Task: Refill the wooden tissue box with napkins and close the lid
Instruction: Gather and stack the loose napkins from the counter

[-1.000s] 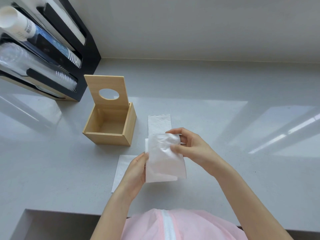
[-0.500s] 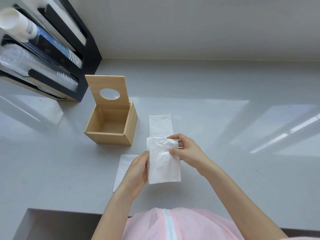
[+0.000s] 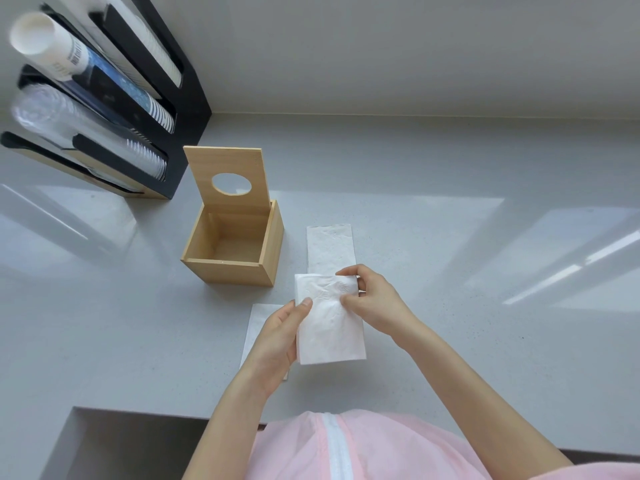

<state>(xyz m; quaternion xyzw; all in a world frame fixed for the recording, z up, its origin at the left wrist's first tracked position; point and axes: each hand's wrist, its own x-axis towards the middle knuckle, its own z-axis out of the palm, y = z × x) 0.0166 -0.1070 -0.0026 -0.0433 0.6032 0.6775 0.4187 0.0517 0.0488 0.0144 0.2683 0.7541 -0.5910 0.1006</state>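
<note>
A wooden tissue box (image 3: 228,270) stands on the grey counter, empty inside, its lid (image 3: 227,164) with a round hole tilted up at the back. In front and to the right of the box, both hands hold a white folded napkin (image 3: 329,330) above the counter. My left hand (image 3: 280,336) grips its left edge with the thumb on top. My right hand (image 3: 374,299) pinches its top right corner. A second napkin (image 3: 329,247) lies flat beyond the hands. A third napkin (image 3: 258,317) lies under my left hand, mostly hidden.
A black cup dispenser (image 3: 114,109) with stacks of paper and clear plastic cups stands at the back left, close to the box. The counter (image 3: 485,341) runs to a wall behind. Its front edge has a recess (image 3: 131,441) at lower left. A pink garment (image 3: 363,448) shows below.
The napkin was held raised and loosely opened a second ago. It is now folded flatter and lower, and the hands have shifted slightly along it.
</note>
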